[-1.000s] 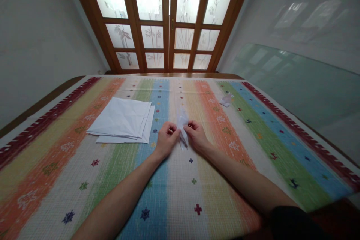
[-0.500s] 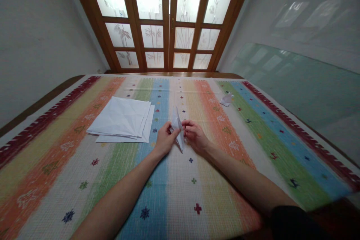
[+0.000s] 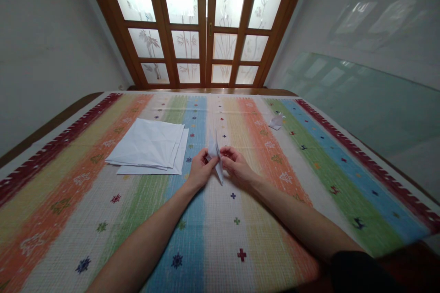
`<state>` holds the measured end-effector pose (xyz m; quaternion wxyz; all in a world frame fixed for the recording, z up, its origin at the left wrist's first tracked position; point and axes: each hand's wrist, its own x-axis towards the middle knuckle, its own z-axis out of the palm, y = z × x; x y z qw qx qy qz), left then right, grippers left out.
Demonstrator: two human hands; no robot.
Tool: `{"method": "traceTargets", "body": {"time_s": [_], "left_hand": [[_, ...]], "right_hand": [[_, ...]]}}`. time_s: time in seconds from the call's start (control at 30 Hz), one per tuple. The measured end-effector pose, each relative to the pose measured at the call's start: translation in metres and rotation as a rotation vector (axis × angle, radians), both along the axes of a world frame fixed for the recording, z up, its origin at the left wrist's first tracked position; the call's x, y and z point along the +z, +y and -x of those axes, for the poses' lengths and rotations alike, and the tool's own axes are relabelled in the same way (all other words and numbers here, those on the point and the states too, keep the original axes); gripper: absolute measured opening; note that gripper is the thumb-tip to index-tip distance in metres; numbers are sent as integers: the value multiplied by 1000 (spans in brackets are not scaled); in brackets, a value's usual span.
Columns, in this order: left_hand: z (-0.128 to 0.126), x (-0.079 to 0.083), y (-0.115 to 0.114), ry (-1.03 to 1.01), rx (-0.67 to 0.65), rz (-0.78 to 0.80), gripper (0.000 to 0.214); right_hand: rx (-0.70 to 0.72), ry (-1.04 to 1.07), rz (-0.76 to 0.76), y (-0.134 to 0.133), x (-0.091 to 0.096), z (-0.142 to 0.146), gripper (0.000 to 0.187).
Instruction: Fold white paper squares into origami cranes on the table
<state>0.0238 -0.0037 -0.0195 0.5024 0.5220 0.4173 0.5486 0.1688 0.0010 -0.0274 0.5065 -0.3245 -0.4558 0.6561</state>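
Note:
A narrow, pointed piece of folded white paper (image 3: 213,146) stands upright between my hands, just above the striped cloth. My left hand (image 3: 200,168) is closed on its left side, thumb across the front. On the other side, my right hand (image 3: 235,165) pinches the paper's right edge between thumb and curled fingers. Its tips point away from me and toward me. Left of my hands lies a stack of white paper sheets (image 3: 147,142) with visible creases. A small folded paper figure (image 3: 276,121) rests farther off to the right.
A striped, patterned tablecloth (image 3: 220,238) covers the table. Beyond the far edge stands a wooden door with frosted panes (image 3: 187,45). A pale wall (image 3: 44,46) rises at the left, and a glossy greenish panel (image 3: 360,110) lines the right wall.
My right hand has moved slightly left, its thumb and fingers now closed on the folded paper's right edge. The paper has shifted a little left. The stack and small figure have stayed put.

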Motion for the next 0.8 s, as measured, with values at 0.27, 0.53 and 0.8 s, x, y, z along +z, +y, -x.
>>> {"method": "traceTargets", "body": {"time_s": [0.27, 0.53, 0.8], "left_hand": [[-2, -1, -2, 46, -6, -43, 16], [2, -3, 0, 44, 152, -40, 28], [1, -3, 3, -58, 174, 23, 36]], "right_hand": [[-71, -107, -81, -2, 3, 1, 35], [-324, -202, -209, -4, 12, 2, 26], [-386, -194, -162, 1, 8, -4, 22]]}}
